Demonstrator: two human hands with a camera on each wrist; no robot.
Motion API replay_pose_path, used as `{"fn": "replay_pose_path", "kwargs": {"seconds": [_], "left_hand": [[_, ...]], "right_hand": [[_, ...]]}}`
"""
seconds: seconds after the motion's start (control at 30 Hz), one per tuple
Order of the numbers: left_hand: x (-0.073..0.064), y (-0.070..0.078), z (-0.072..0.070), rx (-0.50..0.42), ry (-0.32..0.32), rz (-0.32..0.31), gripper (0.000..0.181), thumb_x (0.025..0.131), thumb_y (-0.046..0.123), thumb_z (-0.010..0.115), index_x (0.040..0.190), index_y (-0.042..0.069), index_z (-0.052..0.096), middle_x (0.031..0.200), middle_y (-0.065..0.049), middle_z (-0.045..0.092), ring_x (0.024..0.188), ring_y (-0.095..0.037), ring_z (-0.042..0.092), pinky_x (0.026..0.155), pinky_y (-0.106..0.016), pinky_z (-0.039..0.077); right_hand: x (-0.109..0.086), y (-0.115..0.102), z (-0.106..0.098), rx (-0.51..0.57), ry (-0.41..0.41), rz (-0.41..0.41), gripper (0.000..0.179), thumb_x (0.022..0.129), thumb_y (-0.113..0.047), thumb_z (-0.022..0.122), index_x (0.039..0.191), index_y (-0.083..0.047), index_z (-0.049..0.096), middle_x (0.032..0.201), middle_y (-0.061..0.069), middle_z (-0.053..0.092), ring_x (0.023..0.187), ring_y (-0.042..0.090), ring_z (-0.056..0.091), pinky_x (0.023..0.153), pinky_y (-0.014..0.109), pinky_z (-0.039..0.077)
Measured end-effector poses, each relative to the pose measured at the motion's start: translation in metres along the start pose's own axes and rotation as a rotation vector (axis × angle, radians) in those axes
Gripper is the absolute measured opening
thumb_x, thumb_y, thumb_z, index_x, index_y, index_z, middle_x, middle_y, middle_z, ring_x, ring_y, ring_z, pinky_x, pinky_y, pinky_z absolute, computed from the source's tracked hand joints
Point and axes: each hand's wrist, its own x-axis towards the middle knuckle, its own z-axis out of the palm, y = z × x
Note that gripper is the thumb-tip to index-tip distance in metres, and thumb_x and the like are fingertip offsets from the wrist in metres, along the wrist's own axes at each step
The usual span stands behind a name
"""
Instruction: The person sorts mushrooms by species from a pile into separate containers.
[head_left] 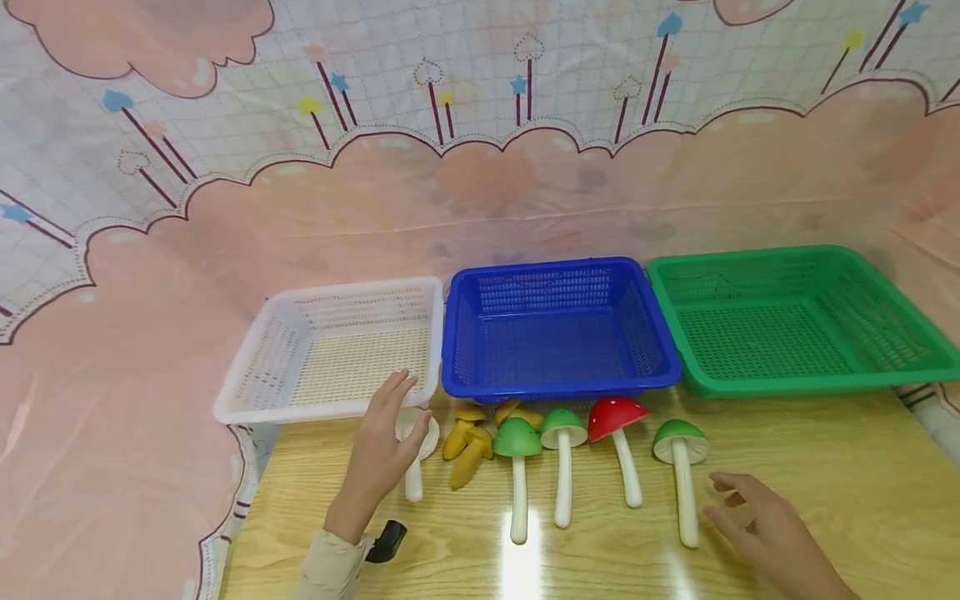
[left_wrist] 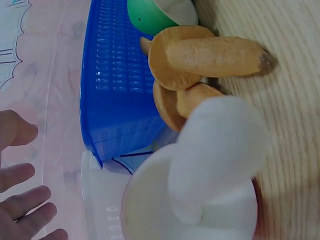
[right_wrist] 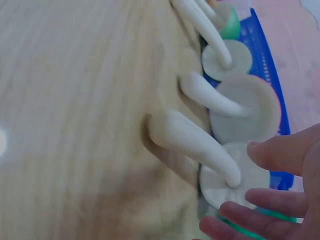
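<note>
My left hand [head_left: 377, 454] hovers with extended fingers over a toy mushroom with a white stem [head_left: 413, 482], partly covering its pale cap in the head view. In the left wrist view, that mushroom's thick white stem [left_wrist: 215, 150] lies beside the fingers, which hold nothing. On the other side, my right hand [head_left: 776, 529] has its thumb and fingers spread, just right of a green-capped mushroom [head_left: 686, 492]. The right wrist view shows the thumb overlapping that mushroom's pale underside [right_wrist: 220, 187]. Between the hands lie a red-capped mushroom [head_left: 625, 458], two green-capped mushrooms [head_left: 519, 483] and several brown mushrooms [head_left: 470, 458].
Behind the row stand a white basket [head_left: 330, 412], a blue basket [head_left: 562, 390] and a green basket [head_left: 810, 386], side by side on the wooden table [head_left: 600, 558]. A patterned cloth [head_left: 480, 192] hangs behind them. Near the left sleeve shows a black object [head_left: 387, 542].
</note>
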Motion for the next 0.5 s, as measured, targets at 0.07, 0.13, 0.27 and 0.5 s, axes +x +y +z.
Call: {"fn": "replay_pose_path", "kwargs": {"seconds": [0.07, 0.13, 0.27, 0.5], "left_hand": [[0.003, 0.001, 0.002, 0.003, -0.022, -0.001, 0.052, 0.087, 0.018, 0.068, 0.134, 0.003, 0.051, 0.142, -0.014, 0.044, 0.133, -0.032, 0.036, 0.101, -0.052, 0.038], [0.006, 0.002, 0.005, 0.003, -0.046, -0.004, 0.051, 0.089, 0.021, 0.066, 0.135, 0.003, 0.050, 0.143, -0.014, 0.042, 0.134, -0.030, 0.035, 0.100, -0.052, 0.038], [0.013, 0.005, 0.011, -0.012, -0.103, -0.032, 0.053, 0.093, 0.026, 0.061, 0.138, 0.003, 0.046, 0.147, -0.013, 0.037, 0.136, -0.030, 0.031, 0.101, -0.053, 0.037], [0.025, 0.006, 0.026, 0.018, -0.183, -0.023, 0.058, 0.096, 0.031, 0.055, 0.143, 0.001, 0.039, 0.149, -0.018, 0.031, 0.138, -0.032, 0.026, 0.107, -0.051, 0.031]], "right_hand": [[-0.001, -0.001, 0.006, -0.008, -0.008, 0.017, 0.040, 0.086, -0.023, 0.070, 0.116, 0.001, 0.059, 0.108, 0.011, 0.064, 0.083, 0.015, 0.059, 0.057, 0.025, 0.048], [-0.002, -0.003, 0.011, -0.017, -0.013, 0.037, 0.043, 0.085, -0.027, 0.072, 0.116, 0.001, 0.060, 0.106, 0.010, 0.065, 0.081, 0.017, 0.059, 0.060, 0.028, 0.049], [-0.001, -0.004, 0.020, -0.055, -0.005, 0.092, 0.050, 0.081, -0.031, 0.076, 0.114, 0.002, 0.061, 0.095, 0.005, 0.064, 0.074, 0.012, 0.056, 0.060, 0.028, 0.048], [0.003, -0.007, 0.032, -0.066, -0.034, 0.200, 0.060, 0.077, -0.038, 0.077, 0.112, 0.007, 0.060, 0.079, -0.001, 0.056, 0.062, 0.009, 0.044, 0.053, 0.024, 0.038]]}}
